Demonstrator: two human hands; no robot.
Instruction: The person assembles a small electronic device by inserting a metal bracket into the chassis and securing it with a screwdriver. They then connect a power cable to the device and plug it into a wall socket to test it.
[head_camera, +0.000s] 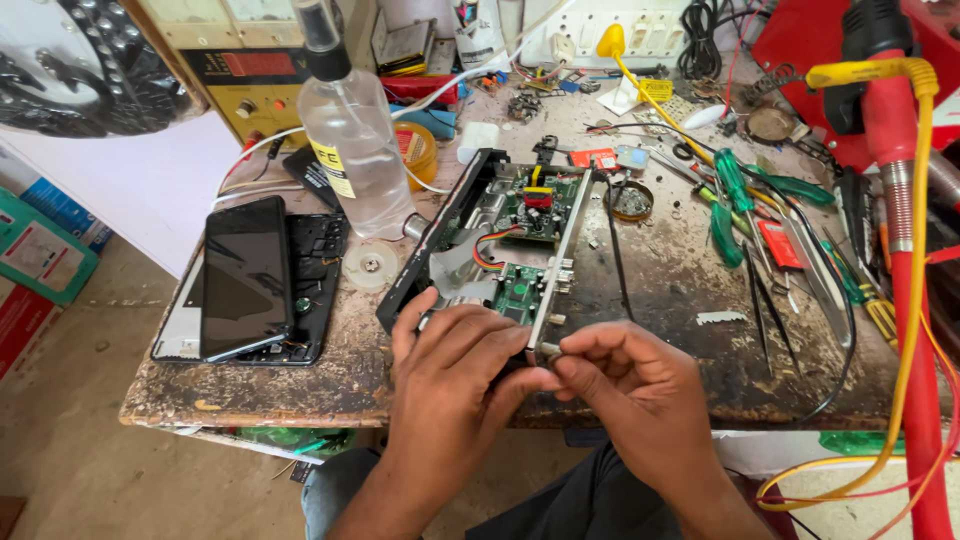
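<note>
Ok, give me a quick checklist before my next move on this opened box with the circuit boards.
1. Left hand steadies the opened box at its near end: ok.
2. Right hand pinches a small metal part at the box's near corner: ok.
3. Box lies fully on the table, not over the edge: ok.
4. Whether the box is unplugged: cannot tell.
5. Spray bottle stands upright, close beside the box's far end: not ok, easy to knock.
6. Screwdrivers lie within reach on the right: ok.
</note>
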